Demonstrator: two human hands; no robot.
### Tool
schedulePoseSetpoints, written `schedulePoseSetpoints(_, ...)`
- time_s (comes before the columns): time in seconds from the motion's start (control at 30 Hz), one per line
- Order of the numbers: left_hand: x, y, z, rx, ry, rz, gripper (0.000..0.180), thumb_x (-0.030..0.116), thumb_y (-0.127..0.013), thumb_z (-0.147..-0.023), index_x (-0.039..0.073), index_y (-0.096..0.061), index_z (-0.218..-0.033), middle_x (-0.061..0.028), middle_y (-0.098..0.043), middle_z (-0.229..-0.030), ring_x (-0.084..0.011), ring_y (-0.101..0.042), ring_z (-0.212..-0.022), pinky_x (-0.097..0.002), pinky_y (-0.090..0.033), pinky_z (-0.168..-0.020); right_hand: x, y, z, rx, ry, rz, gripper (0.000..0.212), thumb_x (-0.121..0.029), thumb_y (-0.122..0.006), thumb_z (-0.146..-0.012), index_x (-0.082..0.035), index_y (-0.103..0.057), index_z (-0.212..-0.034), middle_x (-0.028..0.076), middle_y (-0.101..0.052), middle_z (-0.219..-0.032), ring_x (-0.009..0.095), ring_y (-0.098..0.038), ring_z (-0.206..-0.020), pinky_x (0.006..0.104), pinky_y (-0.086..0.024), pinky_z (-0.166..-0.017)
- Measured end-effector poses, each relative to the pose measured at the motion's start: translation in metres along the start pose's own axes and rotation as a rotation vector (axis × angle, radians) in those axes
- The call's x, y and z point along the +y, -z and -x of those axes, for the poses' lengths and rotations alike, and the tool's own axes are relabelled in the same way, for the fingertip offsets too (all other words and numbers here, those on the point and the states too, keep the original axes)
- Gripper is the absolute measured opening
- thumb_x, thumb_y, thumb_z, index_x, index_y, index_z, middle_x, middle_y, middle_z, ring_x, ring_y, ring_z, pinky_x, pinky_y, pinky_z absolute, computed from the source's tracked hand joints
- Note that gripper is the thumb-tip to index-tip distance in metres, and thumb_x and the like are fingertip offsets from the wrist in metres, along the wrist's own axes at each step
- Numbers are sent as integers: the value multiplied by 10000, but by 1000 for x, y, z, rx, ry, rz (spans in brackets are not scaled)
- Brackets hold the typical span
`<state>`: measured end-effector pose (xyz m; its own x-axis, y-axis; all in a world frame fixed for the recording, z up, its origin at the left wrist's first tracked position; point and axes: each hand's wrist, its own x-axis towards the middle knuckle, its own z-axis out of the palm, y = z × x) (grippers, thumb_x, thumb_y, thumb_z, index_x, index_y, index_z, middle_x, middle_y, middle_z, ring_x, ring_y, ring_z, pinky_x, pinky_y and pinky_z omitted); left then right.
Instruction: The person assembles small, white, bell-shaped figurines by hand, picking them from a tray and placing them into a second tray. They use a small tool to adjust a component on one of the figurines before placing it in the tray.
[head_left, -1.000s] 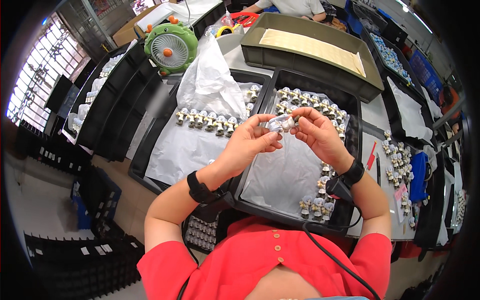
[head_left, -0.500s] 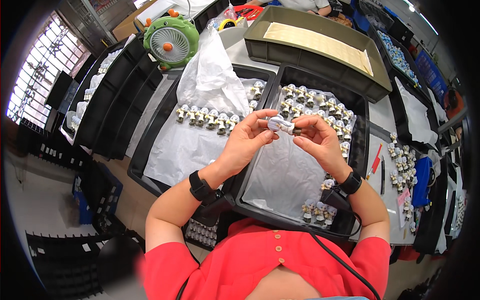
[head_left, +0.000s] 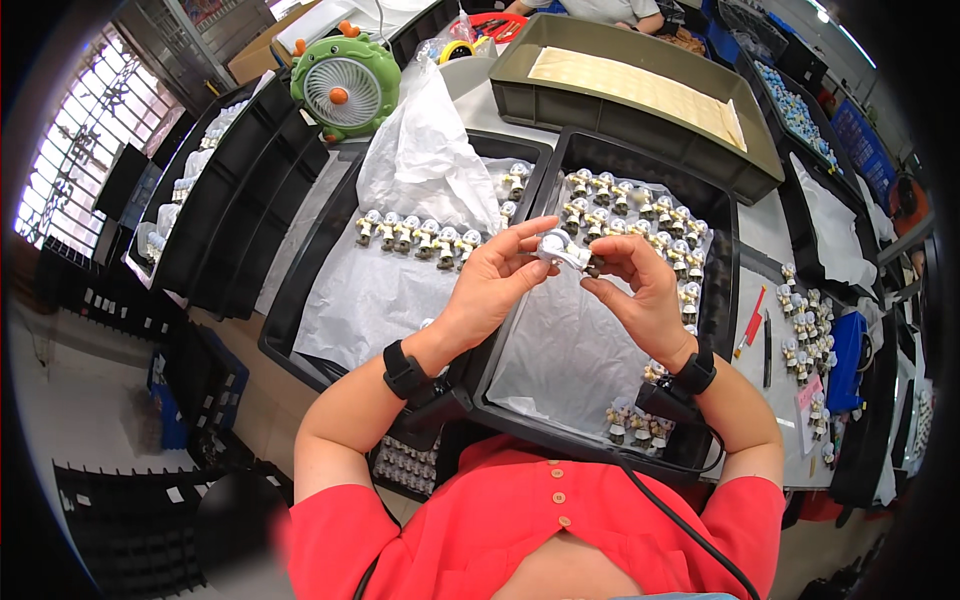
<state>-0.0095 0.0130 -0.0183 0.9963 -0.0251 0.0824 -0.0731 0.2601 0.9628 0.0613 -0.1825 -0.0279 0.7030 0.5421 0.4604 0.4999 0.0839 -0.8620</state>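
Where the hands meet: I see one small figure (head_left: 572,253) held up over the left side of the right tray (head_left: 720,270), apart from its lining; I judge the step in hand to be close handling between fingertips
Left hand (head_left: 488,285): a narrow pinch, thumb and forefinger about the rounded, pale head end
Right hand (head_left: 645,290): fingertips at the dark foot end; its thumb looks slightly off the piece, so I cannot tell whether it grips
Next hold: I judge that any shift calls for one steady pinch while the other hand adjusts; so small and smooth a piece could twist or slip
Figure: hard painted plastic, by its look; round head, slim white body, dark feet; finer detail is too small for me
Right tray: black, stiff, straight-walled; creased white paper (head_left: 560,350) lines it; matching figures (head_left: 665,213) stand in rows along the far and right sides
Left tray (head_left: 303,290): black too; a row of figures (head_left: 425,242) crosses thin paper, and a crumpled, filmy sheet (head_left: 425,150) peaks beyond it
Bin (head_left: 620,122): olive, thick-walled, on the far side; a flat, pale yellow sheet (head_left: 630,90) inside
Fan (head_left: 345,85): green, rounded, far left; white slatted grille, orange hub
Table's right side: a slim red tool (head_left: 752,320) beside a dark stick (head_left: 767,350); more figures (head_left: 808,330) cluster further right
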Motion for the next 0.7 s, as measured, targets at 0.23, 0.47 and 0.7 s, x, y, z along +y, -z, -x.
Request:
schedulePoseSetpoints(0.23, 3, -1, 1, 27, 17, -38, 486, 45, -608, -878, 53, -456, -1339, -45, -579, -1110, -100, -561, -976, -252, -457, -895, -6, -2, 2, -20, -88, 32, 520, 27, -665, -800, -44, -483, -1282, 77, -613, -1021, 155, -632, -938, 288, -525, -842)
schedulePoseSetpoints(0.47, -2, 1, 0, 4, -6, 10, 498, 29, -625, -864, 31, -459, -1333, -43, -546, -1133, -105, -555, -1016, -250, -455, -904, -6, -3, 6, -146, -303, -314, 529, -67, -559, -919, -88, -353, -1405, 85, -613, -1015, 149, -623, -931, 270, -489, -828)
schedulePoseSetpoints(0.7, 0, -1, 0, 1, -28, 29, 489, 41, -623, -870, 31, -461, -1331, -48, -540, -1141, -116, -554, -1031, -253, -457, -904, -3, -3, 6, -189, -303, -331, 549, -94, -543, -933, -100, -313, -1431, 91, -612, -1021, 160, -625, -926, 270, -481, -817)
